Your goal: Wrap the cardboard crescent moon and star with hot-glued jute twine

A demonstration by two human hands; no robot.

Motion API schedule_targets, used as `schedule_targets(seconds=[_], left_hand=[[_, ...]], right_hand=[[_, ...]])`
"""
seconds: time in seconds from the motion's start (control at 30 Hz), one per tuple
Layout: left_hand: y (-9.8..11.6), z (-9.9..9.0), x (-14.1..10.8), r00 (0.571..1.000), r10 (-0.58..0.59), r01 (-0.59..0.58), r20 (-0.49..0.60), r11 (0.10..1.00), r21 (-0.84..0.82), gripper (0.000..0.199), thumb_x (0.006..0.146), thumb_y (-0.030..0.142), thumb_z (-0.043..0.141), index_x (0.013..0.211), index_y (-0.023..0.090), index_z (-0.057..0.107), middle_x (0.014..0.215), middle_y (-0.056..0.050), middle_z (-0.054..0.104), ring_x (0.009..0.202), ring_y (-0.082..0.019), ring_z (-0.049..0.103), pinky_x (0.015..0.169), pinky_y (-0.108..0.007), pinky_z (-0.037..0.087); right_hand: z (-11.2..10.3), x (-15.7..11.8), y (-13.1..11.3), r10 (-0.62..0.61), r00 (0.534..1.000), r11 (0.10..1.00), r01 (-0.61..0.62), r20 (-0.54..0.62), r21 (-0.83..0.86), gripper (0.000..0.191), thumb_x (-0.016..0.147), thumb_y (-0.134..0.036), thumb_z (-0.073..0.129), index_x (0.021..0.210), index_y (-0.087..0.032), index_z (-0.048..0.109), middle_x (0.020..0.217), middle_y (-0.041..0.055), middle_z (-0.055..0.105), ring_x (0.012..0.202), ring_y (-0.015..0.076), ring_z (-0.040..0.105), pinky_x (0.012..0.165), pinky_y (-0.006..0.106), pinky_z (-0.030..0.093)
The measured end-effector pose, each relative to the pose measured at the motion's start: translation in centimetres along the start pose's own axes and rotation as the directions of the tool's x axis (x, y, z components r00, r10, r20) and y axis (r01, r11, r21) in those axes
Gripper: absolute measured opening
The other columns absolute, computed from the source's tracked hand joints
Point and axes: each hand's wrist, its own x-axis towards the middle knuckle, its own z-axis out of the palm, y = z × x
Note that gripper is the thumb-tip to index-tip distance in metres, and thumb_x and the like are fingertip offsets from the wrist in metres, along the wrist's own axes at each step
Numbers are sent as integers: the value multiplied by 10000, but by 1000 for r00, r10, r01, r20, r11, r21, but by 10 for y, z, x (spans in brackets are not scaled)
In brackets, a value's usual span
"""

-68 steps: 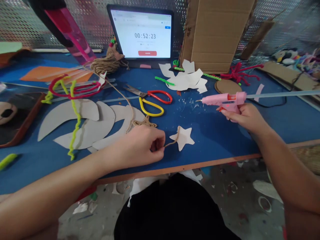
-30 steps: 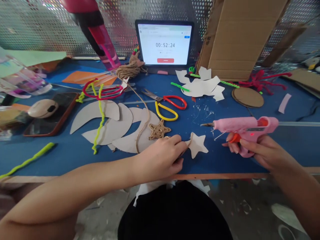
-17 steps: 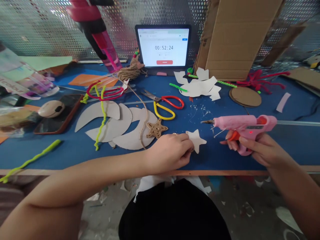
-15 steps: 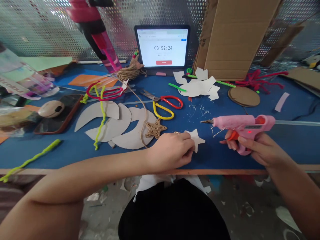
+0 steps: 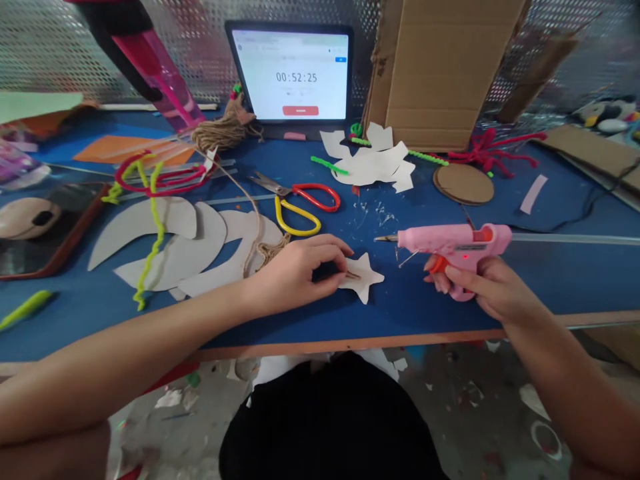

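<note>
My left hand [image 5: 305,270] pinches a short piece of brown twine [image 5: 354,275] whose end lies over a white paper star [image 5: 367,279] on the blue table. In my right hand [image 5: 480,283] is a pink glue gun [image 5: 443,240], its nozzle pointing left, up and to the right of the star. A twine-covered star [image 5: 273,251] is partly hidden behind my left hand. Scissors [image 5: 300,207] with one red and one yellow handle lie beyond that hand. Grey crescent shapes [image 5: 200,247] overlap to the left, with a yellow-green pipe cleaner [image 5: 156,247] across them.
A tablet [image 5: 295,73] showing a timer stands at the back beside a cardboard box [image 5: 440,73]. White cutouts [image 5: 373,163] and cardboard discs [image 5: 463,183] lie before the box. A twine bundle [image 5: 220,133] and pink bottle [image 5: 160,80] are back left.
My left hand has drawn back leftward from the star, and twine now shows between its fingertips over the paper. The camera view has shifted right. The glue gun remains in my right hand.
</note>
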Motion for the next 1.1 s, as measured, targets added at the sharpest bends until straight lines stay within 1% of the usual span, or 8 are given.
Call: schedule_targets(seconds=[0.17, 0.3, 0.4, 0.5, 0.63, 0.77, 0.97, 1.1], left_hand=[[-7, -7, 3, 999, 21, -20, 49, 999, -30, 95, 906, 167, 530, 887, 165, 624, 1082, -63, 678, 995, -126, 650, 880, -233, 498], [-10, -12, 6, 994, -45, 51, 104, 997, -51, 131, 923, 176, 488, 893, 169, 616, 1082, -72, 679, 1031, -147, 643, 872, -264, 502], [-10, -15, 9, 987, -90, 94, 131, 995, -25, 143, 922, 209, 478, 891, 168, 612, 1063, -74, 683, 1006, -164, 645, 819, -270, 505], [-11, -14, 13, 990, -75, 72, 123, 997, 30, 149, 914, 226, 477, 889, 167, 612, 1036, -71, 687, 961, -168, 645, 803, -275, 497], [-14, -12, 16, 993, -68, 62, 96, 996, 64, 139, 898, 220, 477, 878, 161, 601, 976, -65, 688, 879, -151, 646, 744, -256, 483], [-16, -11, 16, 994, -91, 88, 62, 995, 47, 118, 886, 220, 476, 863, 164, 578, 943, -55, 690, 817, -136, 644, 677, -238, 467], [-19, -7, 14, 998, -55, 54, 23, 996, 74, 126, 891, 215, 463, 854, 172, 575, 930, -47, 686, 844, -143, 645, 710, -248, 471], [-21, -5, 13, 999, -36, 35, 15, 996, 80, 126, 888, 220, 457, 848, 186, 572, 925, -39, 686, 818, -146, 639, 699, -263, 475]], right_hand=[[2, -6, -4, -97, 995, 973, 92, -14, -209, 176, 813, -406, 674, 860, -242, 719, 601, 0, 633, 575, 133, 610, 472, 214, 488], [4, -8, -16, -189, 976, 920, 215, 109, -327, 119, 819, -307, 656, 708, -266, 671, 633, -9, 654, 590, 152, 619, 514, 255, 512], [4, -7, -25, -230, 943, 879, 307, 240, -365, 86, 839, -261, 617, 783, -293, 675, 654, -11, 638, 594, 161, 601, 517, 271, 498], [4, -5, -29, -262, 916, 817, 378, 305, -435, 93, 835, -222, 597, 850, -290, 659, 683, -11, 625, 572, 158, 573, 505, 275, 473], [9, -7, -32, -314, 900, 726, 433, 302, -535, 82, 815, -185, 617, 794, -260, 591, 652, -32, 584, 536, 131, 536, 498, 265, 427], [19, -12, -34, -327, 900, 644, 436, 290, -628, 171, 823, -192, 616, 968, -270, 568, 771, -14, 656, 631, 155, 609, 568, 292, 455], [34, -14, -40, -353, 907, 571, 405, 232, -715, 138, 848, -242, 608, 972, -263, 551, 734, -15, 657, 594, 148, 617, 518, 281, 436], [38, -13, -43, -345, 915, 565, 381, 209, -732, 116, 864, -248, 591, 966, -261, 537, 736, -16, 649, 613, 149, 626, 540, 287, 449]])
